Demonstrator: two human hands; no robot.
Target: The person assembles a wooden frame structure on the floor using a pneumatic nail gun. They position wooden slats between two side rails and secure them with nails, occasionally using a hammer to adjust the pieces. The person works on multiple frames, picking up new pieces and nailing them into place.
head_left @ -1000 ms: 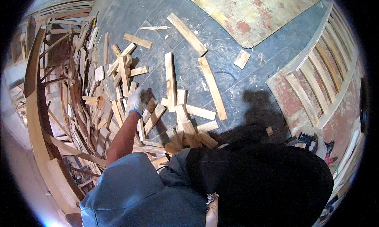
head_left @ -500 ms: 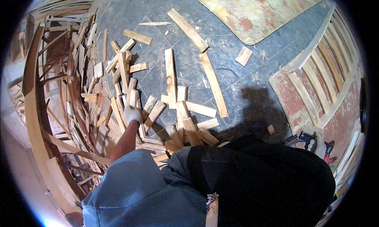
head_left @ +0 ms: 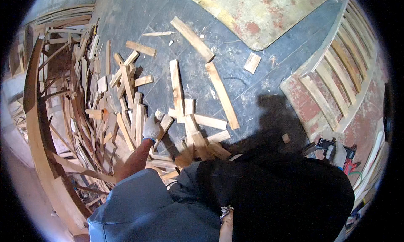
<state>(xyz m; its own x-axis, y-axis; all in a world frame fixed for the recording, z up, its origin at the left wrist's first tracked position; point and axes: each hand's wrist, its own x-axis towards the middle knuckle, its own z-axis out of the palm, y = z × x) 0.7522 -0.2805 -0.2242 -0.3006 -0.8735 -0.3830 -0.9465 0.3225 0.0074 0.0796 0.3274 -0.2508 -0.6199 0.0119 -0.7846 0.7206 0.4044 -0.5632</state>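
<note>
My left hand (head_left: 151,129), in a white glove, reaches down into a loose pile of short wooden boards. Its fingers stretch forward over a short board (head_left: 158,114), touching or just above it; which I cannot tell. Right beside it leans another short board (head_left: 165,125), and a pair of upright-lying boards (head_left: 139,119) is on the hand's other side. Far to the right, my right hand (head_left: 338,154), gloved too, is closed around a black tool (head_left: 326,144). Red parts (head_left: 350,166) show below that hand; part of the tool is hidden behind it.
A slatted wooden frame (head_left: 320,67) rests on a worn reddish panel (head_left: 294,88) at the right. Longer boards (head_left: 223,94) lie on the dark floor ahead. A heap of scrap strips (head_left: 80,103) and a large curved timber (head_left: 33,103) line the left. A pale sheet (head_left: 256,14) lies far off.
My left hand has moved right, from the upright-lying boards to the neighbouring short board. My right hand and the black tool have turned slightly. The view has shifted a little.
</note>
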